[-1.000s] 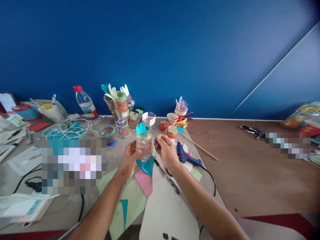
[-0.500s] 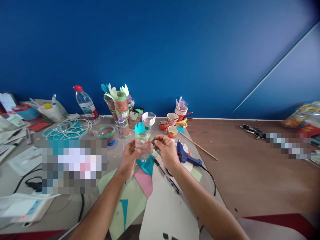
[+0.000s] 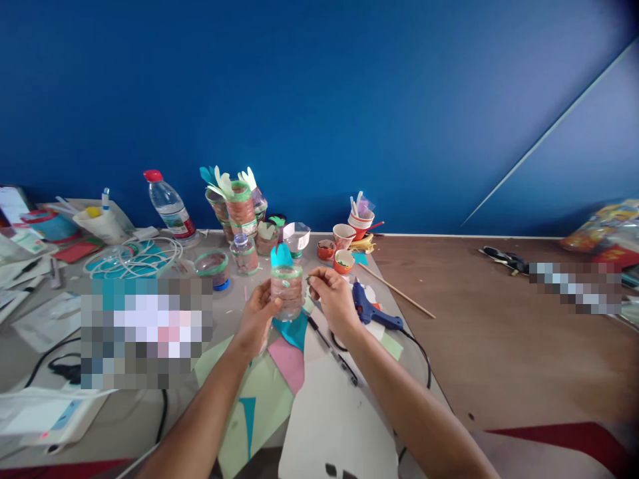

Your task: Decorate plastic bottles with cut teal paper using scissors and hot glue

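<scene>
My left hand (image 3: 258, 313) is wrapped round a cut plastic bottle cup (image 3: 287, 293), held upright above the table. The cup has a green band at its rim, a brownish wrapped body and a blue paper piece (image 3: 282, 255) standing up at its top. Just right of the cup, my right hand (image 3: 332, 296) is closed in a pinch; whatever sits between its fingertips is too small to make out. A blue glue gun (image 3: 377, 313) lies right of my right hand. Below the hands are a black pen (image 3: 333, 351), blue paper (image 3: 293, 330) and pink paper (image 3: 288, 364).
Several decorated bottle cups (image 3: 241, 206) stand at the back, near a red-capped bottle (image 3: 172, 211). Small paper cups (image 3: 344, 261) are at back right, with a wooden stick (image 3: 399, 293) beside them. A coiled white cable (image 3: 134, 259) lies at left. A blue wall (image 3: 319, 120) rises behind.
My right hand's fingertips have shifted very slightly beside the cup. My left hand keeps its hold on the cup, and the view has moved a little.
</scene>
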